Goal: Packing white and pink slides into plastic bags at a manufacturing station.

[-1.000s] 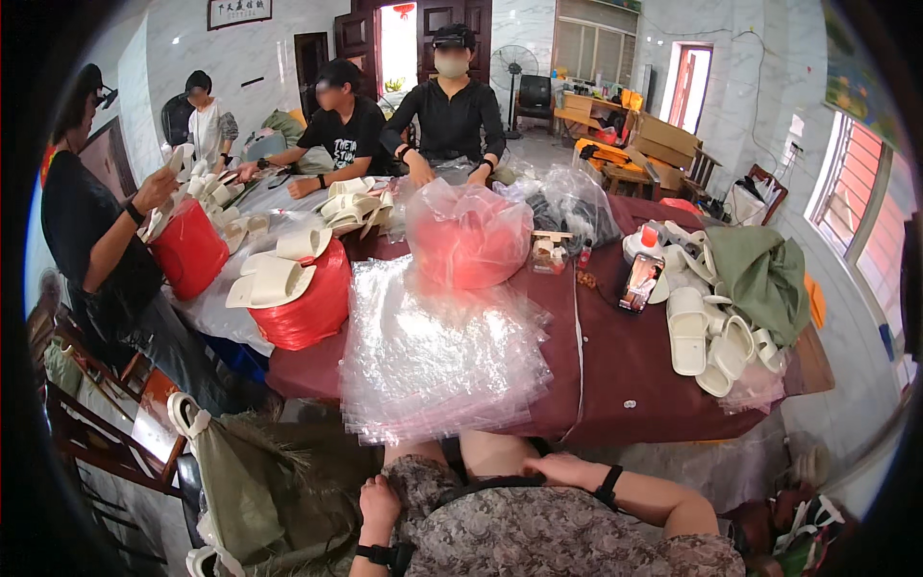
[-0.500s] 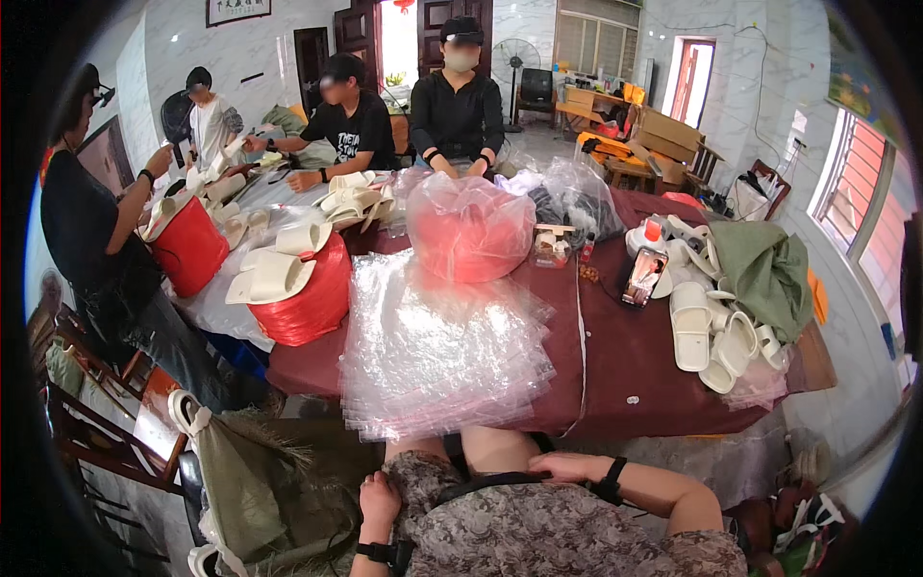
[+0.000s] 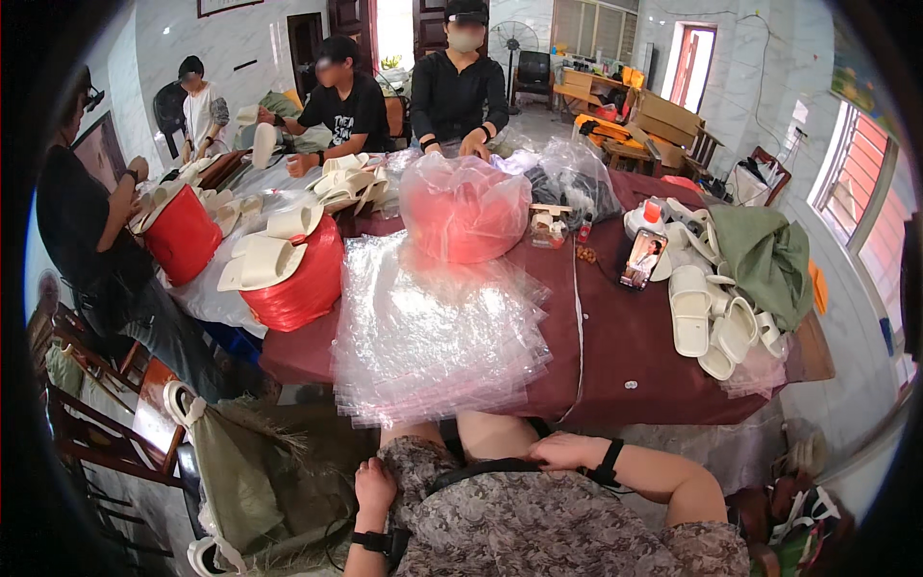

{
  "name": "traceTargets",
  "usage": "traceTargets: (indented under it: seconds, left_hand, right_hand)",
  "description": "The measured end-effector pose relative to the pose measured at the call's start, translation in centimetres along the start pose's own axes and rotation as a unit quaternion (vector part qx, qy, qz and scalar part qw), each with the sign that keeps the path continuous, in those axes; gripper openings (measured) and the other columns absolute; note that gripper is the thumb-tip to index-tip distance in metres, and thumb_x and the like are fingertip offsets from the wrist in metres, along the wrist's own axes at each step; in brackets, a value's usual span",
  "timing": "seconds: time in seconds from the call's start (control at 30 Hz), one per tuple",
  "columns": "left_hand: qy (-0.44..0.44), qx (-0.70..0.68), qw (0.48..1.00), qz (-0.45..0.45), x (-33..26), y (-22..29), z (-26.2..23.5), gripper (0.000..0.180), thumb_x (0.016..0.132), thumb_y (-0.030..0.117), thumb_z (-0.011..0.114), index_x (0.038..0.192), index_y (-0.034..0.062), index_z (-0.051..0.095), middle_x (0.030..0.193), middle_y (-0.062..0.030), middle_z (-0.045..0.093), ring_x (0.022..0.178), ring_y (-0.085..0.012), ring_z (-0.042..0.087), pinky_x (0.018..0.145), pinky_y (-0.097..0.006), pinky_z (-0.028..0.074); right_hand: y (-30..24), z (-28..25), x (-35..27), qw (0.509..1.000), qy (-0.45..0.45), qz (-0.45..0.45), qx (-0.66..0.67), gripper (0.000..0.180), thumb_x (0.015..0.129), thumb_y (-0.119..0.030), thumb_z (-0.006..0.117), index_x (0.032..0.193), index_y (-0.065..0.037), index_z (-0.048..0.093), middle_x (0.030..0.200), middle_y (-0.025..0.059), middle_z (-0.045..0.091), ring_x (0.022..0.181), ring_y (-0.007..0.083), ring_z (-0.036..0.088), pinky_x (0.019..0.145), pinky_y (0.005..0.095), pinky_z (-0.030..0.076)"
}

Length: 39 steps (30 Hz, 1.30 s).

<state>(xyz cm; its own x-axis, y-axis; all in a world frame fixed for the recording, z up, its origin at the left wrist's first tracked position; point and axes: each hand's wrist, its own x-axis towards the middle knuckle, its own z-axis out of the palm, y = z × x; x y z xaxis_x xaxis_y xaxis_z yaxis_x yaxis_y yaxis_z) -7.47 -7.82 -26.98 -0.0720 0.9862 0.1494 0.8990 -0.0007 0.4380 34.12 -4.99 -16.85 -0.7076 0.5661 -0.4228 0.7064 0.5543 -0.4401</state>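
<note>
A stack of clear plastic bags lies straight ahead of my hands, on the maroon-covered table, its near edge overhanging toward my lap. The stack looks nearly square through the bending lens; its longer side seems to run away from me, though the fanned sheets make that uncertain.

My left hand rests low by my thigh, fingers curled, below the stack's left part. My right hand lies across my lap, fingers bent at a dark band, just right of the stack's near corner. Neither touches the bags, and I cannot tell which hand is nearer, nor whether either grips anything.

Beyond the stack, farther from both hands, sits a red bundle in clear plastic. Cream slippers on a red-wrapped bundle stand ahead and left; a phone and loose slippers lie ahead and right.
</note>
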Motion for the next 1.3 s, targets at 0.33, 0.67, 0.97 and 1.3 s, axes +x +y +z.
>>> traceTargets:
  seconds: [0.33, 0.67, 0.97, 1.3]
  left_hand:
    - [0.015, -0.026, 1.000, 0.002, -0.1, 0.2, -0.4, 0.015, 0.085, 0.013, 0.060, 0.096, 0.0031, 0.059, 0.092, -0.0237, 0.061, 0.086, -0.0447, 0.061, 0.074, -0.053, 0.051]
    - [0.019, -0.037, 0.999, 0.008, -0.1, 0.2, -0.4, 0.013, 0.086, 0.012, 0.060, 0.096, 0.0032, 0.058, 0.090, -0.0231, 0.061, 0.085, -0.0445, 0.061, 0.075, -0.054, 0.049]
    - [0.016, -0.034, 0.999, -0.007, 0.0, 0.2, -0.3, 0.012, 0.086, 0.012, 0.060, 0.095, 0.0033, 0.060, 0.091, -0.0224, 0.062, 0.085, -0.0443, 0.061, 0.074, -0.054, 0.050]
    - [0.029, -0.060, 0.998, 0.003, -0.4, -0.6, 0.4, 0.013, 0.087, 0.014, 0.062, 0.095, 0.0035, 0.061, 0.091, -0.0229, 0.062, 0.084, -0.0447, 0.061, 0.074, -0.054, 0.050]
  right_hand:
    - [3.8, 1.0, 4.2, 0.976, 0.160, -0.016, 0.150, 0.041, 0.092, -0.041, 0.065, 0.103, -0.002, 0.066, 0.107, 0.0158, 0.065, 0.098, 0.0356, 0.064, 0.082, 0.0413, 0.049]
    - [7.4, 3.4, 11.6, 0.885, 0.291, 0.173, 0.319, 0.042, 0.093, -0.043, 0.068, 0.100, -0.002, 0.064, 0.090, 0.0148, 0.066, 0.081, 0.0246, 0.061, 0.075, 0.0395, 0.048]
    - [4.3, -0.1, 8.3, 0.979, 0.090, 0.061, 0.172, 0.037, 0.086, -0.035, 0.076, 0.091, -0.001, 0.064, 0.086, 0.0123, 0.065, 0.076, 0.0229, 0.059, 0.069, 0.0386, 0.046]
    - [3.9, 0.3, 10.3, 0.924, 0.233, 0.218, 0.213, 0.047, 0.094, -0.041, 0.064, 0.123, -0.004, 0.064, 0.118, 0.0195, 0.068, 0.112, 0.0322, 0.064, 0.094, 0.0419, 0.048]
